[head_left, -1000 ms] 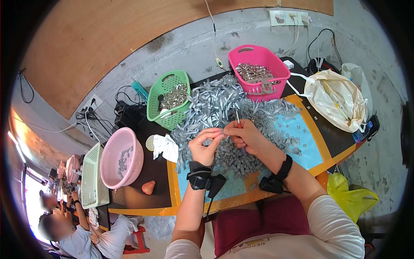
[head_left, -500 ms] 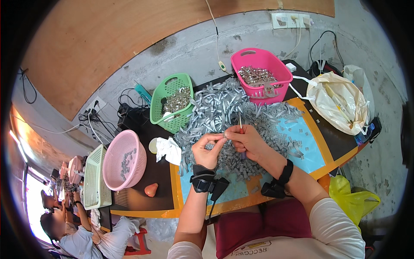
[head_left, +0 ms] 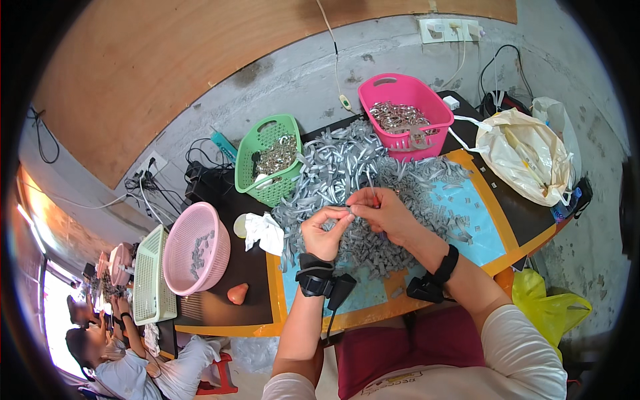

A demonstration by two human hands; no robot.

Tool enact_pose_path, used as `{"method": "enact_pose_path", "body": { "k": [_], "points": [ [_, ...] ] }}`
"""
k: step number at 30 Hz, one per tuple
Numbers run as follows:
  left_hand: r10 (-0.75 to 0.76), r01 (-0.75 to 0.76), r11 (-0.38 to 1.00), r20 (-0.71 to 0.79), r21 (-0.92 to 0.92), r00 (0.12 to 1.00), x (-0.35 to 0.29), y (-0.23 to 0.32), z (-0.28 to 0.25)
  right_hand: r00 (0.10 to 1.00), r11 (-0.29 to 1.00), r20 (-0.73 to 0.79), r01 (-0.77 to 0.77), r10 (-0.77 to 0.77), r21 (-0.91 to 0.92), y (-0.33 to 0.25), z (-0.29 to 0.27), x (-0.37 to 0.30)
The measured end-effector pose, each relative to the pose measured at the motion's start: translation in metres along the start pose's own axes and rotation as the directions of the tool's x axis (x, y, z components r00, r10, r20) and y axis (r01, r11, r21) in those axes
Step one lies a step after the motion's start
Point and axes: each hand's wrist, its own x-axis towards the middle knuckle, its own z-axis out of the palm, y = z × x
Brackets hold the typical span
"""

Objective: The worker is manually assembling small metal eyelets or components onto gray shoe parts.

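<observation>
My left hand [head_left: 323, 235] is closed, thumb and forefinger pinching a small grey piece [head_left: 348, 209] that the fingertips mostly hide. Against it press the fingertips of my right hand [head_left: 390, 215]. Inside the right hand's curled fingers is a slim tool [head_left: 377, 199] with a red handle and a thin metal shaft pointing away from me; its exact kind is unclear. Both hands are over a heap of small grey pieces [head_left: 377, 252]. Just beyond lies a tangled pile of shiny grey strips [head_left: 333, 163].
Behind the pile stand a green basket [head_left: 267, 190] and a pink basket [head_left: 433, 143], both holding metal parts. Left are a pale pink basket [head_left: 220, 260], a cream basket [head_left: 160, 310] and white cloth [head_left: 265, 230]. A cream bag [head_left: 517, 157] sits right. Co-workers sit far left.
My right hand has turned slightly, and the tool's shaft leans a little further left. Both hands' fingertips stay together on the small grey piece. The whole view has shifted slightly.
</observation>
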Motion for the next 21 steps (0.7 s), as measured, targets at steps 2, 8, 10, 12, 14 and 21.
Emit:
{"method": "enact_pose_path", "body": {
  "k": [2,8,10,12,14,21],
  "points": [
    [-0.132,0.131,0.985,-0.002,-0.112,0.991,-0.002,0.002,-0.001,0.999,0.997,0.028,-0.033,0.035,-0.077,-0.007,-0.001,0.0],
    [-0.364,0.429,0.713,0.23,-0.554,0.902,-0.005,-0.006,-0.005,0.994,0.997,0.096,-0.053,0.058,-0.054,-0.001,-0.008,0.002],
    [-0.352,0.456,0.642,0.291,-0.616,0.89,-0.005,-0.012,-0.009,0.993,0.997,0.113,-0.05,0.042,0.062,0.0,-0.003,0.001],
    [-0.383,0.494,0.494,0.331,-0.715,0.863,-0.004,-0.013,-0.01,0.998,0.997,0.06,-0.04,0.036,0.068,-0.004,0.001,-0.001],
    [-0.457,0.503,0.476,0.286,-0.722,0.842,-0.002,-0.007,-0.006,0.972,0.947,0.04,0.234,-0.231,-0.218,0.001,-0.007,0.006],
    [-0.54,0.476,0.349,0.241,-0.808,0.806,-0.004,-0.013,-0.01,0.845,0.573,0.269,0.516,-0.462,-0.636,0.002,0.002,0.002]
  ]
}}
